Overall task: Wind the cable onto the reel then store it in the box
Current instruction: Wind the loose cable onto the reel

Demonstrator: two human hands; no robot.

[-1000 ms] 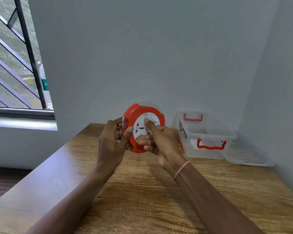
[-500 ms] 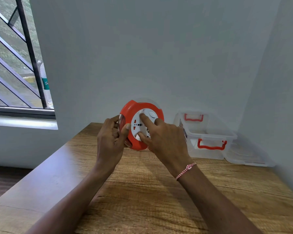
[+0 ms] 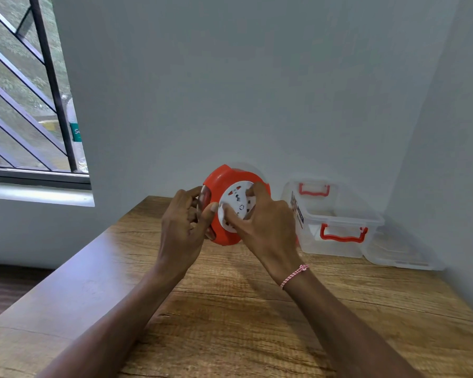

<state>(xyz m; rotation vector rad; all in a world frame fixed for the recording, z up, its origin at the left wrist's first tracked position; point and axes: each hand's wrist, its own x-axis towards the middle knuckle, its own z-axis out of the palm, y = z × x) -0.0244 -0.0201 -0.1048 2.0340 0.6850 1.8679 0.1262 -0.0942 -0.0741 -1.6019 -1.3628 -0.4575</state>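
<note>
An orange cable reel [image 3: 222,178] with a white socket disc [image 3: 236,201] is held up above the wooden table [image 3: 230,309]. My left hand [image 3: 185,227] grips the reel's left edge, thumb on the orange rim. My right hand [image 3: 265,225] lies over the white disc with fingers spread on it. No loose cable shows. A clear plastic box [image 3: 336,241] with red handles stands open at the back right of the table, right of the reel.
The box's clear lid [image 3: 402,255] lies flat beside it in the table's right corner. Grey walls close off the back and right. A barred window [image 3: 25,91] with a bottle on its sill is at the left. The table's left edge drops to the floor.
My right hand has shifted round on the white disc, and the disc's markings have turned. The reel stays at about the same height; my left hand keeps its grip.
</note>
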